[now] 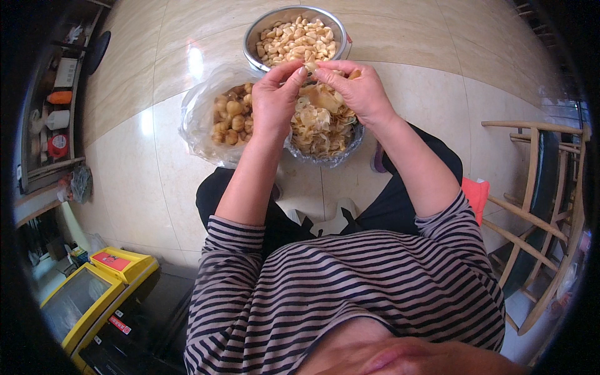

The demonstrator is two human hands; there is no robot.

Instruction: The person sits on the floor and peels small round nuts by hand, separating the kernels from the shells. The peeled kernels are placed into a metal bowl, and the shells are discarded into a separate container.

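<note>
My left hand [277, 96] and my right hand [358, 89] meet fingertip to fingertip, both pinching a pale garlic clove [311, 67] with papery skin. A brownish piece, probably another clove, sits in the curled fingers of my right hand. Just beyond the fingertips stands a round metal bowl [251, 55] of peeled garlic cloves [300, 41]. Below my hands is a container lined with clear plastic [328, 161], heaped with garlic skins [323, 126]. Left of it, partly behind my left hand, an open clear plastic bag [197, 117] holds unpeeled garlic bulbs [233, 115].
Wooden chair frames [534, 173] stand at the right, near a red object [476, 199]. A shelf [51, 164] with bottles is at the far left. A yellow and black cabinet [136, 300] fills the lower left. My knees flank the tiled floor [300, 176].
</note>
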